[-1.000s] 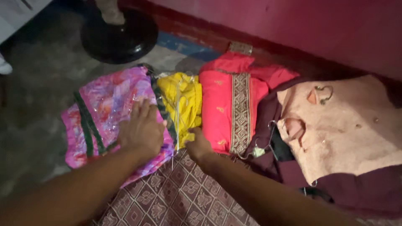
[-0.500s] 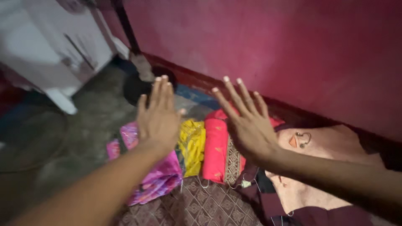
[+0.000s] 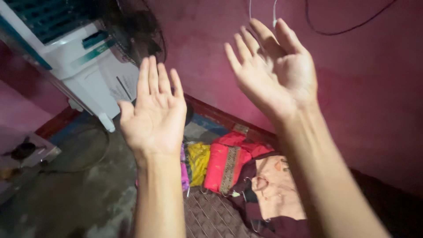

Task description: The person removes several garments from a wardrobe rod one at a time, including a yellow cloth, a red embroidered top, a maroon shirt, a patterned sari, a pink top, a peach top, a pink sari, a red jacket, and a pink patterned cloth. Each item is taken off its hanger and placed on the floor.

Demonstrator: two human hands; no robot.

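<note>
Hands upright, fingertips toward ceiling

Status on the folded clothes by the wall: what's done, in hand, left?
Done: the yellow bundle and red embroidered garment lie folded side by side on the floor by the wall. In hand: nothing; left hand and right hand are raised, palms open, empty. Left: the peach garment on dark maroon cloth looks loosely laid.

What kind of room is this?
Probably a room in a home: folded clothes lie on a patterned mat by a pink wall, and a white air cooler stands on the bare floor.
</note>
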